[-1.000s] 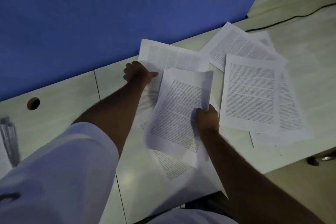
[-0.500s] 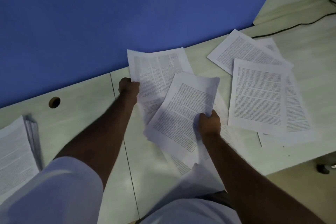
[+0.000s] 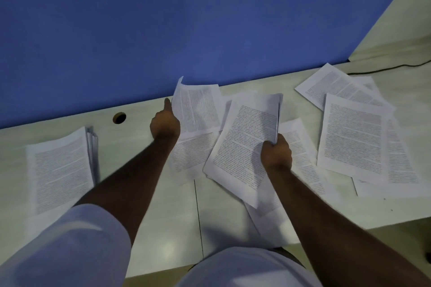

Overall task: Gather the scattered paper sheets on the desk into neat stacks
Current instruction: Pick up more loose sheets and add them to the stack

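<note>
Printed paper sheets lie scattered on a pale desk (image 3: 163, 205). My left hand (image 3: 165, 123) grips the left edge of a sheet (image 3: 198, 109) near the blue wall, lifting that edge so the corner curls up. My right hand (image 3: 276, 152) grips the right edge of a small bundle of sheets (image 3: 245, 144) held just above the desk. More loose sheets (image 3: 193, 156) lie beneath both. Overlapping sheets (image 3: 352, 140) lie scattered to the right. A gathered stack (image 3: 60, 168) lies at the left.
A blue partition (image 3: 186, 18) runs along the desk's back edge. A round cable hole (image 3: 119, 118) sits in the desk left of my left hand. A black cable (image 3: 384, 69) runs at the far right. The desk's front edge is close to my body.
My left hand has raised the left edge of the far sheet, which lay flat before. My right hand keeps its grip on the bundle. The view has swung left, bringing the left stack fully into sight.
</note>
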